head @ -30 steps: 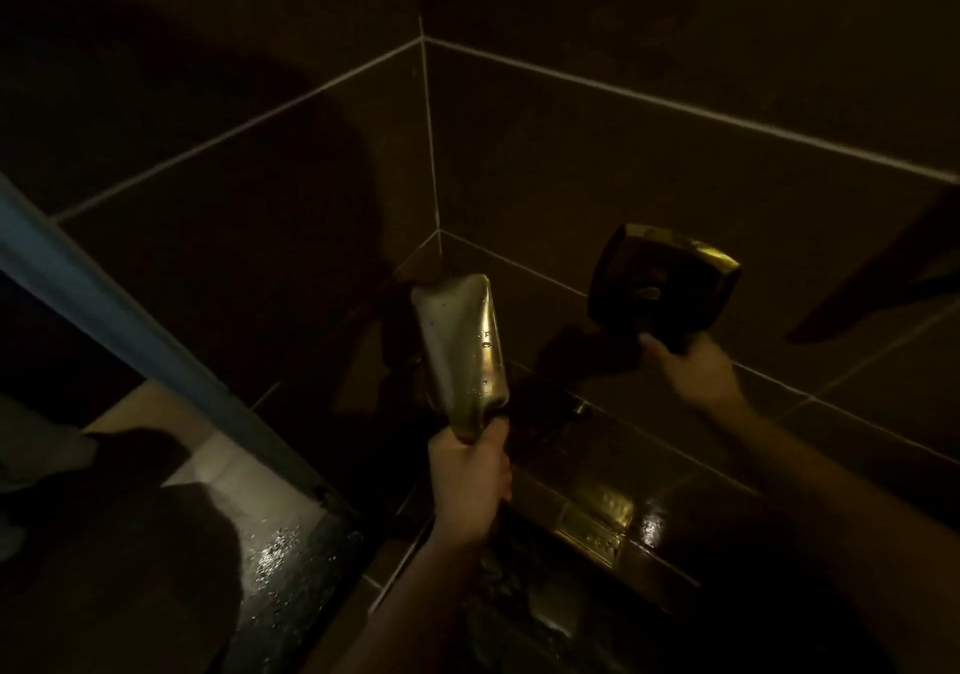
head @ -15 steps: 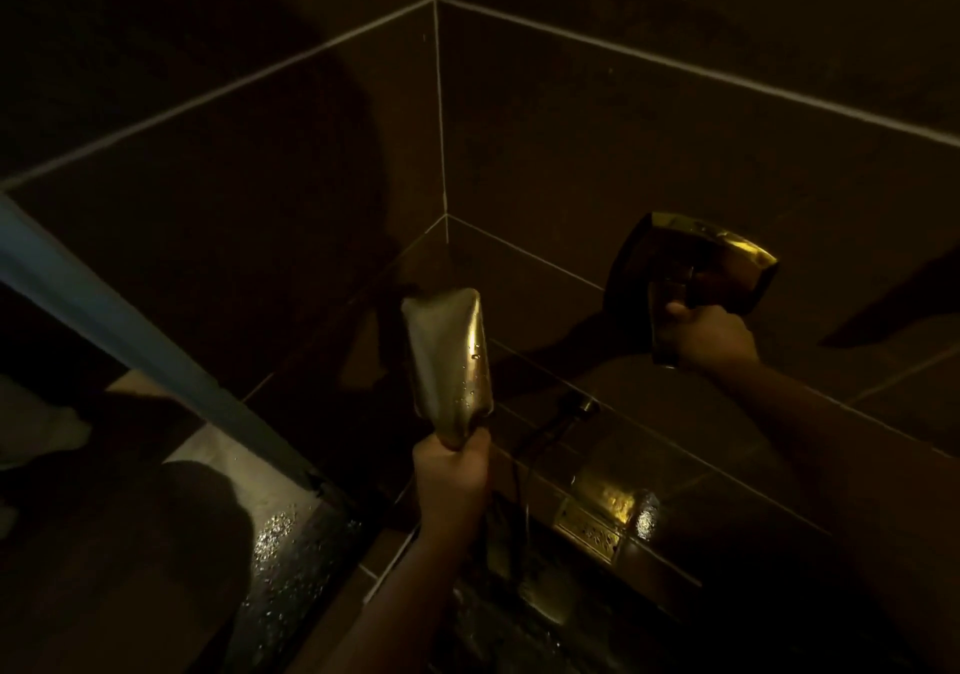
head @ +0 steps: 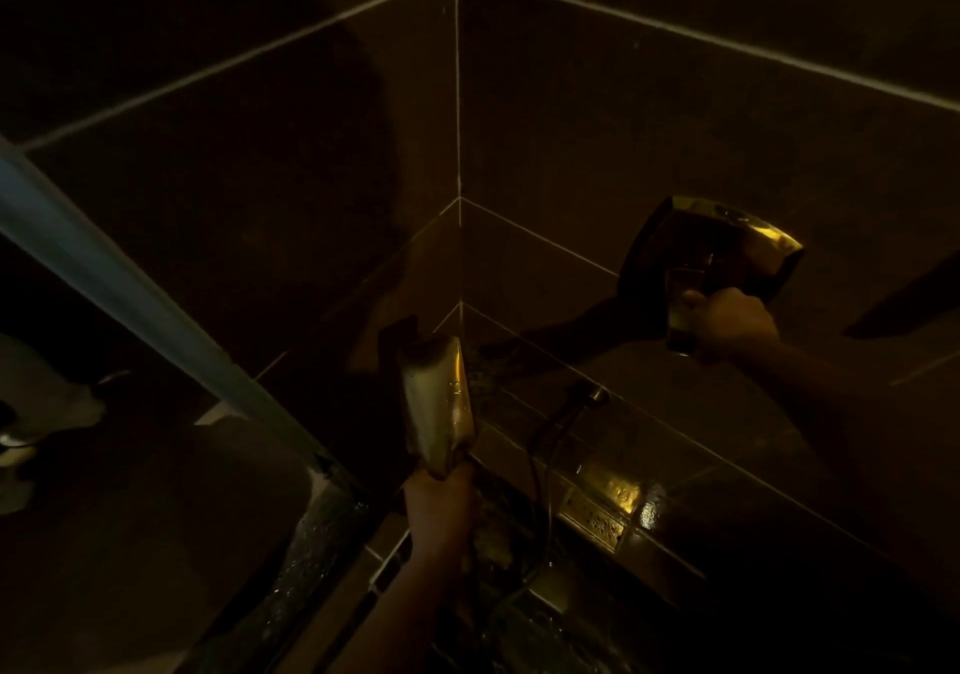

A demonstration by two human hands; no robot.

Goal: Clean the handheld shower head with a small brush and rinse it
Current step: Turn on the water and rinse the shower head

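View from the head camera into a dim, dark-tiled shower corner. The left hand (head: pixel 440 509) is raised at lower centre with its fingers curled tightly round the narrow handle end of the shower head (head: pixel 436 403), which stands nearly upright above the fist; the flat, widening, metallic body carries water droplets and catches a warm glint along its right edge. The shower head is held in the air in front of the wall corner (head: pixel 458 195), apart from the tiles. A dark hose (head: pixel 545 465) hangs beside it, running from a fitting (head: pixel 589 395) on the right wall down toward the wet floor. The right hand (head: pixel 730 322) reaches to the right wall, its fingers and thumb wrapped round a lever (head: pixel 680 309) that projects below a shiny, angular wall plate (head: pixel 727 236); the fist is closed on this lever. Low on the right wall, near the floor, a small patterned metal drain cover (head: pixel 595 520) reflects light. A pale blue frame edge (head: pixel 130 288) crosses the left of the view diagonally. No brush can be made out in the darkness.
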